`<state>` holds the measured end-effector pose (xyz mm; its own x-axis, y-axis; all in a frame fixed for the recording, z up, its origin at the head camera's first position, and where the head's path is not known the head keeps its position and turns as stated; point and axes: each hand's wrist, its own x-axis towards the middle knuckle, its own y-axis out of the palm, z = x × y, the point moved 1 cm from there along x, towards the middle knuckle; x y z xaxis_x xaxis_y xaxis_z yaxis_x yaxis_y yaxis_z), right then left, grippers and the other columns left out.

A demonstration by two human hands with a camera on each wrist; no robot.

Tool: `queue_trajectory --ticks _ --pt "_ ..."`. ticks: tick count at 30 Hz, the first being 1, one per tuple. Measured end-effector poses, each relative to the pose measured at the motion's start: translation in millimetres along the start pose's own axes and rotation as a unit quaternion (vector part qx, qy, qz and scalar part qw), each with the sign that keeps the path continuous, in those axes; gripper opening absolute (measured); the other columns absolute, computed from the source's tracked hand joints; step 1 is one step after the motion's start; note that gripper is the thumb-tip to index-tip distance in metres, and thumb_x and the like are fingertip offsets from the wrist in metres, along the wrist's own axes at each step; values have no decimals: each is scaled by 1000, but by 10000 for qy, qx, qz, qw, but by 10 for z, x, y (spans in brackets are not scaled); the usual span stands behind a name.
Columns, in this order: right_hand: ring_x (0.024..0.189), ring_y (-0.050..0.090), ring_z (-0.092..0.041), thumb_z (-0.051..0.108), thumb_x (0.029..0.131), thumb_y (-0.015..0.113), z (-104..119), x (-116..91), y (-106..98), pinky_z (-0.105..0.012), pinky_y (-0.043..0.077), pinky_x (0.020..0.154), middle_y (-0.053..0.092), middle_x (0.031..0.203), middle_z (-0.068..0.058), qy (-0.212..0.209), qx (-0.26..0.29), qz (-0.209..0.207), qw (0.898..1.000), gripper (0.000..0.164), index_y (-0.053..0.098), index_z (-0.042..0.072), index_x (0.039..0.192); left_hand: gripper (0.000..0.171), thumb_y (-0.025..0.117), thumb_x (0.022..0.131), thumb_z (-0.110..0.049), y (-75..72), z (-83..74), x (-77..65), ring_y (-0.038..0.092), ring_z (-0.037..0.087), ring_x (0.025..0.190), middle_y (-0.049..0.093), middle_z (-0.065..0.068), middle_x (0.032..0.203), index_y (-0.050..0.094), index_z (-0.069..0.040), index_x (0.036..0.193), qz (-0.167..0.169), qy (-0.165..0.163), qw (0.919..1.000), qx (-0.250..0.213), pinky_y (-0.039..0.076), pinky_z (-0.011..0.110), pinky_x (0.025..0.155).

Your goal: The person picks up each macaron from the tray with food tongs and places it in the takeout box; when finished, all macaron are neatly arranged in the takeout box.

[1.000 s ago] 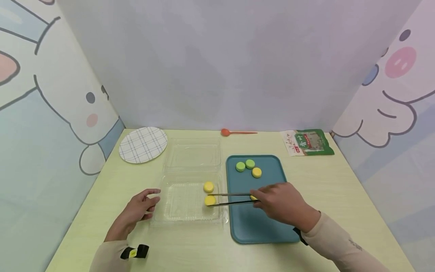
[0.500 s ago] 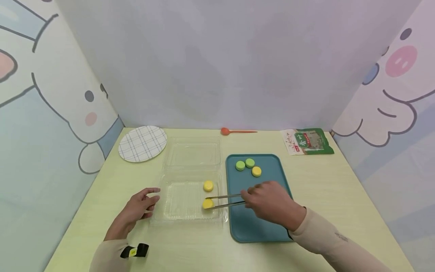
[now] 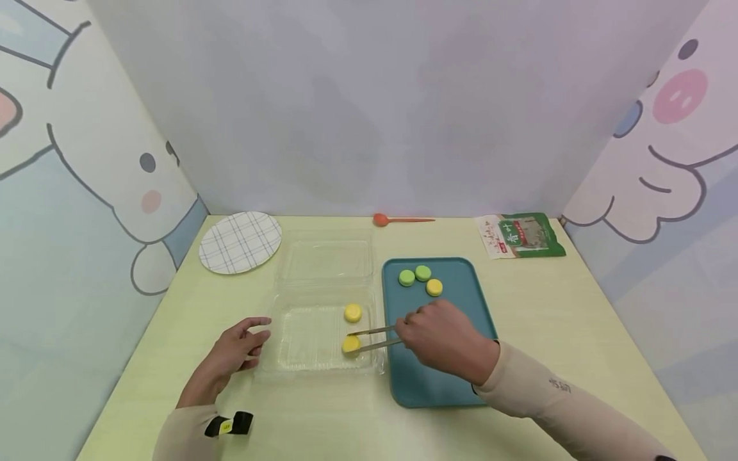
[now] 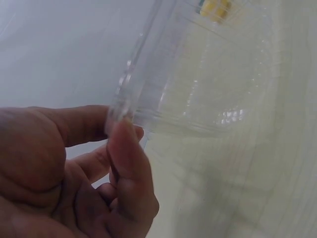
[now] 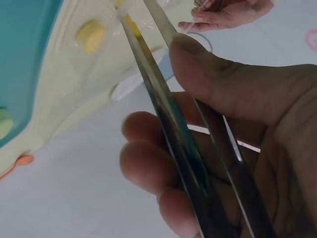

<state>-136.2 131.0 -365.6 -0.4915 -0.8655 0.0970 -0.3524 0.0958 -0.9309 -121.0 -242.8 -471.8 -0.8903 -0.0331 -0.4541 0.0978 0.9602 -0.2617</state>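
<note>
In the head view, my left hand (image 3: pixel 232 351) is at the left side of a clear plastic clamshell box (image 3: pixel 305 336). The left wrist view shows its thumb and forefinger pinching the box's rim (image 4: pixel 121 106). My right hand (image 3: pixel 442 337) grips metal tongs (image 5: pixel 171 121), which reach leftward over the box. Their tips lie either side of a yellow macaron (image 3: pixel 351 344) low over the box's right part. Just behind it, another yellow macaron (image 3: pixel 353 313) sits in the box. My right hand covers part of the blue tray (image 3: pixel 429 392).
On the tray's far end are two green macarons (image 3: pixel 406 278) and a yellow one (image 3: pixel 434 287). The box's lid (image 3: pixel 328 261) lies opened backward. Farther back are a checked round plate (image 3: pixel 240 243), an orange spoon (image 3: pixel 380 220) and a green-white food packet (image 3: pixel 521 235).
My right hand has moved left with the tongs, and the macaron between their tips has shifted slightly left. A yellow macaron glimpsed under that hand is now hidden. My left hand stays put.
</note>
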Motion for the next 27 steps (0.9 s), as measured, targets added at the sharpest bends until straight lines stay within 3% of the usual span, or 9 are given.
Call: queue_trajectory --ticks 12,20,27 --pt "42 31 -7 18 85 77 4 19 -63 -26 25 39 32 49 4 74 -91 181 9998 29 57 16 64 44 57 104 -19 -1 6 3 48 16 68 49 4 80 47 -1 143 13 -49 10000 64 47 29 60" --pt "44 41 -9 35 81 84 -6 15 -75 -25 29 39 41 53 4 107 65 301 9995 31 61 15 74 46 56 105 -20 -6 18 -5 47 16 67 49 3 79 45 0 145 57 16 10000 56 47 29 59" --pt "45 39 -9 27 83 81 -32 -30 25 -25 26 40 38 56 4 156 417 -146 9989 28 58 14 76 45 56 106 -20 -4 33 6 47 16 68 50 4 80 45 0 145 46 48 10000 -10 46 29 58"
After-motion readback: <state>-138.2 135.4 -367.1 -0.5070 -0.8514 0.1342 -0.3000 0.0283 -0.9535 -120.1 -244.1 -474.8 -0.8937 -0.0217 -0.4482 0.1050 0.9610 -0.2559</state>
